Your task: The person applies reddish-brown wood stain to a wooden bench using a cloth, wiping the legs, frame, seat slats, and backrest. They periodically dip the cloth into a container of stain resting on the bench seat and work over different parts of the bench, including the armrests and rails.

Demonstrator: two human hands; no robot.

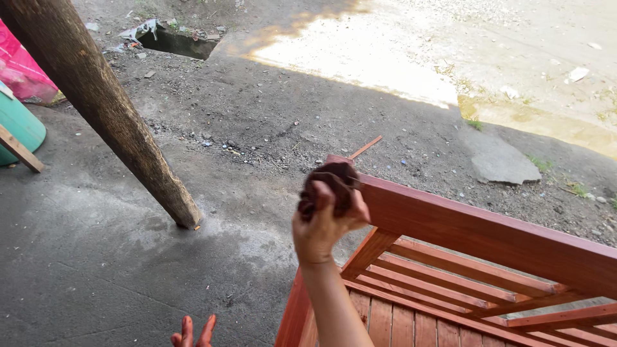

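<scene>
My right hand [324, 225] is raised and closed around a crumpled dark brown rag [329, 186]. It presses the rag against the near end of the top rail of a reddish-brown stained wooden frame [488, 234]. The frame has several slats under the rail and runs off to the lower right. Only the fingertips of my left hand [193, 334] show at the bottom edge. They are spread, smeared with red stain, hold nothing, and hover over the concrete floor left of the frame.
A thick rough wooden post [109, 109] leans from the upper left down to the concrete floor. A teal barrel [19, 128], a pink object [22, 67] and a plank stand at the left edge. Beyond are a debris-filled hole [177, 42], a flat stone [501, 160] and sunlit ground.
</scene>
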